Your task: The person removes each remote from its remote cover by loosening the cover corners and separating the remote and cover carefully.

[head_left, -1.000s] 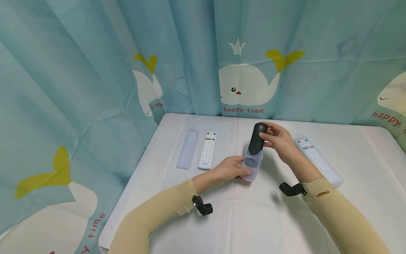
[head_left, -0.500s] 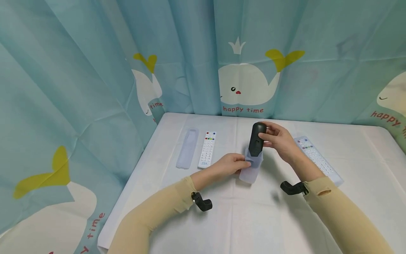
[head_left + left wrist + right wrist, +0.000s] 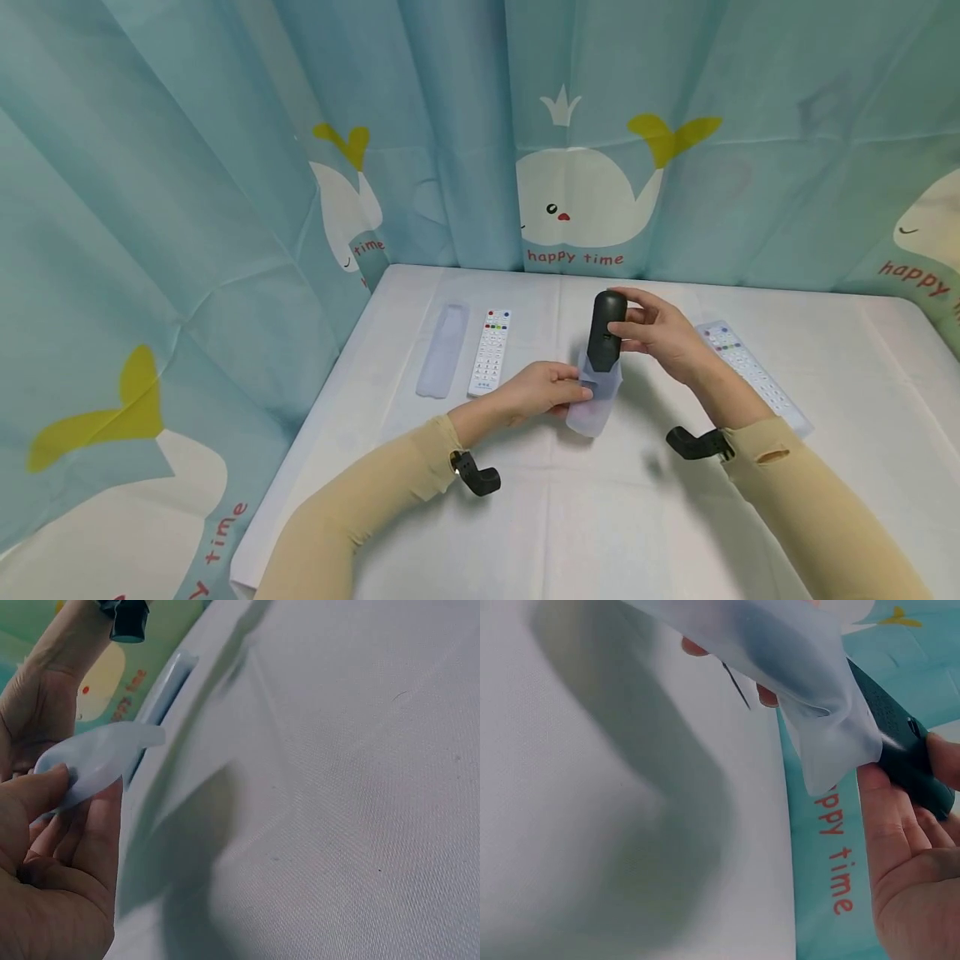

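Observation:
A black remote control (image 3: 607, 329) stands tilted above the table, its lower part inside a translucent silicone sleeve (image 3: 592, 417). My right hand (image 3: 660, 333) grips the remote's upper end between thumb and fingers. My left hand (image 3: 543, 390) pinches the sleeve from the left, thumb on the near face. In the right wrist view the sleeve (image 3: 810, 682) wraps part of the remote (image 3: 900, 742), its edge flaring loosely. The left wrist view shows the sleeve's closed end (image 3: 105, 754) between my thumb and fingers; the remote is hidden there.
On the white table (image 3: 487, 500), a flat translucent sleeve (image 3: 443, 350) and a white remote (image 3: 490, 353) lie to the left. A white remote in a translucent sleeve (image 3: 753, 375) lies at the right, beyond my right wrist. A blue whale-print curtain (image 3: 450, 150) hangs behind.
The black remote has gone slightly deeper into the sleeve and stands more upright. My left hand has shifted up the sleeve, baring its lower end.

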The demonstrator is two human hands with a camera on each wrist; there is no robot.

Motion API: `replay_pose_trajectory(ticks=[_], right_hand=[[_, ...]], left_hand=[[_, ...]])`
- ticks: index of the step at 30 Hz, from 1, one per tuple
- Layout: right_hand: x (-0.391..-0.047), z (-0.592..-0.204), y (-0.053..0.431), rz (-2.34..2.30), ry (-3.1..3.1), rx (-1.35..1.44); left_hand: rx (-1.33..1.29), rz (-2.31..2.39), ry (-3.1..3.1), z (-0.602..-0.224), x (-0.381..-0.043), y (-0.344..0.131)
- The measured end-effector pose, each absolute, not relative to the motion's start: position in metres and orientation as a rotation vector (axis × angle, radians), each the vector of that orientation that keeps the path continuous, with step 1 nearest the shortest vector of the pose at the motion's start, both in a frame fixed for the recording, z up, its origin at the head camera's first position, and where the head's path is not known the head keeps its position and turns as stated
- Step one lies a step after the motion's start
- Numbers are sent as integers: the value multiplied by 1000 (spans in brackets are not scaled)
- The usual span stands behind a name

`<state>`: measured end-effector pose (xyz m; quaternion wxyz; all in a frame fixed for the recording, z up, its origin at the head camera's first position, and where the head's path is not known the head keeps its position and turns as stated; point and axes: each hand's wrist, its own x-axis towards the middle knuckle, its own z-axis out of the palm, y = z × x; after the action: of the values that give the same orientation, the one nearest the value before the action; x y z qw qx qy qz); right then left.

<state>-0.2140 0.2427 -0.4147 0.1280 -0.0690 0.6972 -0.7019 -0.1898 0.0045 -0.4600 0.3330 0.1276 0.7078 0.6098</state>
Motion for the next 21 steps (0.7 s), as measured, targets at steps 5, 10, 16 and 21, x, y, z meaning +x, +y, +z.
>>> replay_pose_trajectory(ticks=[5, 10, 16, 21], right_hand=[[-214, -415, 242, -2033, 2070, -192], [-214, -416, 242, -2061, 2068, -167], [-215, -419, 241, -2129, 2057, -141], [-215, -420, 241, -2171, 2063, -137]], left_hand=[[316, 1621, 1844, -461, -188, 5], [311, 1628, 1860, -462, -187, 5], [320, 1643, 1843, -462, -185, 3], [338, 1658, 1807, -462, -183, 1]])
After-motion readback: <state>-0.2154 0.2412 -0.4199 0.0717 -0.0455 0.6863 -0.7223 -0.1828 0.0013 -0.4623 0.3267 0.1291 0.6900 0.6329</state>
